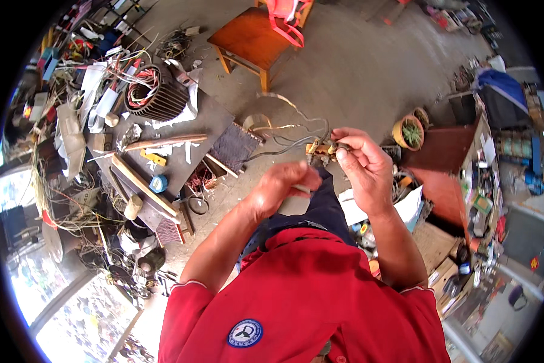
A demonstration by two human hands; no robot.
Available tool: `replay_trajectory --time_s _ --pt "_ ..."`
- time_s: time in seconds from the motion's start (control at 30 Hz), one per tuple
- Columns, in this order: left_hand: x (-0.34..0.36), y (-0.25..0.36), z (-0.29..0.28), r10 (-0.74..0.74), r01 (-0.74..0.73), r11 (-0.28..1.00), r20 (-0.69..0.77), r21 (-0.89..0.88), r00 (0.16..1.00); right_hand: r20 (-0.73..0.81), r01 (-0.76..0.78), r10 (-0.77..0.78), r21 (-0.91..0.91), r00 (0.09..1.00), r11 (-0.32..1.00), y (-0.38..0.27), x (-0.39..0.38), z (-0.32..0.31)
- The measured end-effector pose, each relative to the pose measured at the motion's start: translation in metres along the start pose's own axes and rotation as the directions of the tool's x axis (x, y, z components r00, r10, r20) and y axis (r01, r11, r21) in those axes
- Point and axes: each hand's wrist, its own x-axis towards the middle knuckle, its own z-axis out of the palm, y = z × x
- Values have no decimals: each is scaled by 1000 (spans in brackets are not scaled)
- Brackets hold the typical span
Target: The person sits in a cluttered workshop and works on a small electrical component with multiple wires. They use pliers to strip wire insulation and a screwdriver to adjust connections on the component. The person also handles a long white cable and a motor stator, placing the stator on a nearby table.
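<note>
My right hand [365, 169] pinches a small dark piece [342, 147] beside a brass-coloured fitting [316, 149], from which dark cables [291, 147] loop out to the left. My left hand [287, 178] is below and left of the fitting, fingers curled and blurred; I cannot tell whether it holds anything. Under the fitting is my dark-trousered leg [323, 209].
A cluttered workbench [193, 109] at left holds a wire-filled motor stator [154, 100], wooden strips [145, 184] and a blue tape roll [158, 183]. A wooden chair [244, 39] stands ahead. Right are potted plants [410, 133], a reddish-brown cabinet [435, 154] and piled tools and boxes.
</note>
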Motion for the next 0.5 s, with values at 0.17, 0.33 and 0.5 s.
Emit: replay_trajectory --time_s 0.17,0.33,0.5 --pt "22 49 30 591 -511 787 -185 346 785 200 36 5 -199 980 979 2 94 -43" --pt "85 103 50 801 -598 590 -295 543 521 520 248 -105 -213 848 945 -15 183 -56" --pt "110 134 50 743 -672 652 -476 352 472 654 369 -181 -162 735 915 -13 250 -56"
